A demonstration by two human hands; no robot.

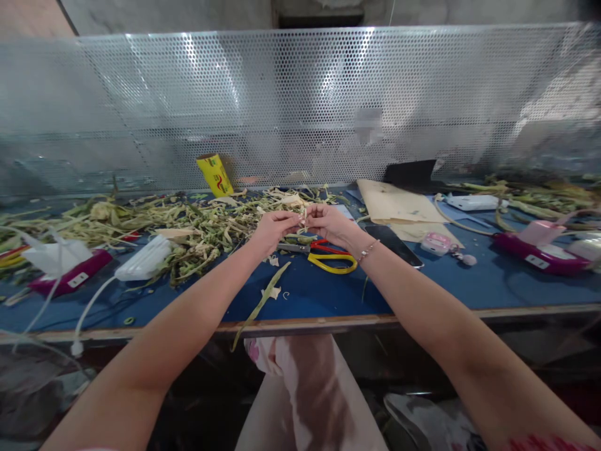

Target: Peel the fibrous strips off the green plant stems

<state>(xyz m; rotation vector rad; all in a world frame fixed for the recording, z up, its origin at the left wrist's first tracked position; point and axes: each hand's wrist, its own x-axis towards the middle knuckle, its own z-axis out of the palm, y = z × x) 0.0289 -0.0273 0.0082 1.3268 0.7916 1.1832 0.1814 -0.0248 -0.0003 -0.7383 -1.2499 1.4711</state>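
My left hand (275,230) and my right hand (328,223) meet above the middle of the blue table (422,282), fingers pinched together on a small pale plant piece (303,217) held between them. A bracelet circles my right wrist. Just under the hands lie scissors (328,255) with yellow and red handles. A long green strip (263,300) hangs over the table's front edge.
A heap of green and pale plant trimmings (154,225) covers the left and back of the table. A yellow packet (215,175), brown paper (399,207), a dark phone (394,244), pink devices (539,254) and white cables lie around. A perforated metal screen (300,106) stands behind.
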